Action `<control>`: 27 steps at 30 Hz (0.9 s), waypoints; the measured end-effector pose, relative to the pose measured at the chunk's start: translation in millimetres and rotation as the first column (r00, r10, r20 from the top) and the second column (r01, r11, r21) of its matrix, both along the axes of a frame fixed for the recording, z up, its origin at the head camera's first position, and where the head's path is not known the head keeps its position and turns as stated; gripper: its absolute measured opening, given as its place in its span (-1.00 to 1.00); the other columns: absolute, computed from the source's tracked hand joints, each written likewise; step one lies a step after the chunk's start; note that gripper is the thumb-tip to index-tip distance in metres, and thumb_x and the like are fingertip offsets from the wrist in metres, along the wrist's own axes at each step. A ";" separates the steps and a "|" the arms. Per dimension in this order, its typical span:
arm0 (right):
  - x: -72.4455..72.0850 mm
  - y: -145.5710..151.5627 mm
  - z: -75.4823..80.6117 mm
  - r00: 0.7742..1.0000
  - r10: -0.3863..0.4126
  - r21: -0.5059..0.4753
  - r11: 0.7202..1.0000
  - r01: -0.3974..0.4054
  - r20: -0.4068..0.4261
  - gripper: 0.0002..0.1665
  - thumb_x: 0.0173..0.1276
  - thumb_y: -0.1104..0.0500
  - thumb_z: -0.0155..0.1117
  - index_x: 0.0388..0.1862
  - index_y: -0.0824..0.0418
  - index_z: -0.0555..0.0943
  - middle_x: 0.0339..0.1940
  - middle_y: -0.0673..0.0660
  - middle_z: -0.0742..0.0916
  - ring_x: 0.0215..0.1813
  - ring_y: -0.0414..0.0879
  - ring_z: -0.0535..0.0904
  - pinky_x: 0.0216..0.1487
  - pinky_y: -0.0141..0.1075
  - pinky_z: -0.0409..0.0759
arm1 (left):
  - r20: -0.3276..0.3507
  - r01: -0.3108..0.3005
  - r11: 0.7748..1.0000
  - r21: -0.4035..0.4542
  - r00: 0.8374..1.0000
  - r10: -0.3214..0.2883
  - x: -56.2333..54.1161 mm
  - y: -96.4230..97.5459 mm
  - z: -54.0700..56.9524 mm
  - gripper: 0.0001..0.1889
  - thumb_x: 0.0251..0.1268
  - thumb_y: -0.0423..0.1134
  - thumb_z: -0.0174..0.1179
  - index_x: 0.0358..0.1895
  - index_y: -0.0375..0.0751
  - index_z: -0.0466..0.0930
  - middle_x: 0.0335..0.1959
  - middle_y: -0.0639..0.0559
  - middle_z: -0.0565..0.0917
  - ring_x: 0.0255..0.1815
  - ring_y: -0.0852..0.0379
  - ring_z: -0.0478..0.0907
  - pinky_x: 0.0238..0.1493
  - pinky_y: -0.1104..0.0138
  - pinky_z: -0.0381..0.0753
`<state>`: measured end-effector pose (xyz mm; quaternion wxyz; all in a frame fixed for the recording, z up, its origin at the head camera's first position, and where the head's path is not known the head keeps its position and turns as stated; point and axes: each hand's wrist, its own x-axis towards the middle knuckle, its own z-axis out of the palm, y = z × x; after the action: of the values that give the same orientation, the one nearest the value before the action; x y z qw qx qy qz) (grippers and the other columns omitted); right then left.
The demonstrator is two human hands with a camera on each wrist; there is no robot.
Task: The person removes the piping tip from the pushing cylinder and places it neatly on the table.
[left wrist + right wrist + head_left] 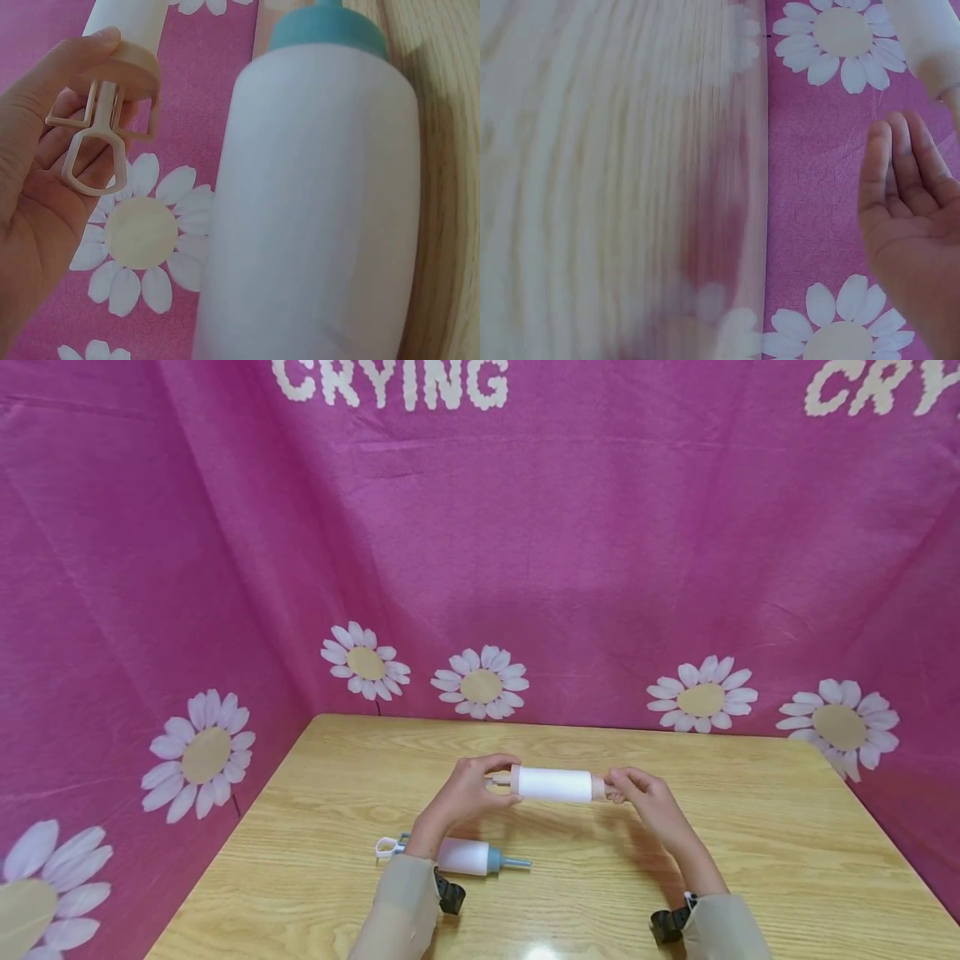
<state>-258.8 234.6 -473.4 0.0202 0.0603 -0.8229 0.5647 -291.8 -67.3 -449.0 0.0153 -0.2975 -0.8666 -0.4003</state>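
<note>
Soft magenta cloth (585, 527) hangs in shallow folds and faint creases behind and to the left of the work, printed with white-petalled daisies (701, 699) with flat cream centres, and scalloped cream lettering (446, 383) along the top. Below it spreads a pale yellow-brown tabletop (795, 835) with long, streaky wood grain and a slight gloss that catches a bright spot near the front edge. Above the wood, roughly level, a syringe-shaped cylinder (555, 785) is held between two hands: its barrel is smooth, matt white and straight-sided, with a rounded beige collar (142, 71) at one end and a beige cone (597, 787) narrowing at the other. Beyond the collar project two squared side loops and a rounded, faceted pull ring on a flat stem (106, 112). The left hand (463, 793) has its thumb and fingers parted by the cylinder's breadth, gripping it at the collar. The right hand (651, 800) pinches the narrow tip, fingertips nearly together; three of its fingers stand side by side, gently bent. Near the left forearm, a second syringe (465, 857) lies on the table, white-barrelled, with a teal cap (494, 860) and slim nozzle (516, 863).
</note>
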 end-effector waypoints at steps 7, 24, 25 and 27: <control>-0.4 -3.1 2.0 0.998 0.052 -0.005 0.999 -0.052 0.037 -0.46 0.53 0.00 0.06 -0.28 0.51 0.63 -0.51 0.02 0.70 -0.39 -0.19 0.62 -0.19 -0.22 0.67 | -0.024 0.012 1.000 -0.015 1.000 -0.012 0.4 -0.2 0.8 -0.48 0.09 -0.16 0.46 0.17 -0.08 0.59 0.10 -0.01 0.71 0.11 0.02 0.66 0.14 0.21 0.64; 6.8 -4.2 -3.2 0.990 0.095 0.004 0.995 -0.096 -0.101 -0.52 0.32 0.11 0.36 0.16 0.27 0.55 0.04 0.18 0.67 -0.08 -0.37 0.64 -0.09 -0.40 0.68 | 0.020 0.001 1.000 0.018 1.000 -0.001 2.4 -2.2 -0.1 -0.48 0.10 -0.19 0.45 0.19 -0.07 0.58 0.13 -0.02 0.69 0.15 -0.04 0.64 0.16 0.14 0.63; 6.9 -4.4 -3.2 0.989 0.092 0.007 0.996 -0.091 -0.114 -0.52 0.31 0.13 0.37 0.16 0.27 0.55 0.04 0.16 0.67 -0.09 -0.38 0.64 -0.11 -0.41 0.68 | 0.021 0.000 1.000 0.018 1.000 -0.001 2.3 -2.1 0.0 -0.48 0.11 -0.19 0.45 0.19 -0.06 0.58 0.12 -0.02 0.69 0.15 -0.02 0.64 0.16 0.16 0.63; 6.9 -4.8 -3.5 0.987 0.084 0.012 0.996 -0.083 -0.139 -0.53 0.29 0.15 0.39 0.15 0.27 0.56 0.02 0.09 0.67 -0.10 -0.39 0.64 -0.12 -0.42 0.68 | 0.026 -0.002 1.000 0.019 1.000 0.001 2.4 -2.1 0.6 -0.48 0.11 -0.18 0.44 0.19 -0.05 0.58 0.12 0.00 0.69 0.14 0.01 0.64 0.15 0.17 0.63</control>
<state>-251.9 229.8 -476.8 0.0537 0.1341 -0.8179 0.5569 -289.4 -69.4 -448.4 0.0071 -0.2916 -0.8631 -0.4122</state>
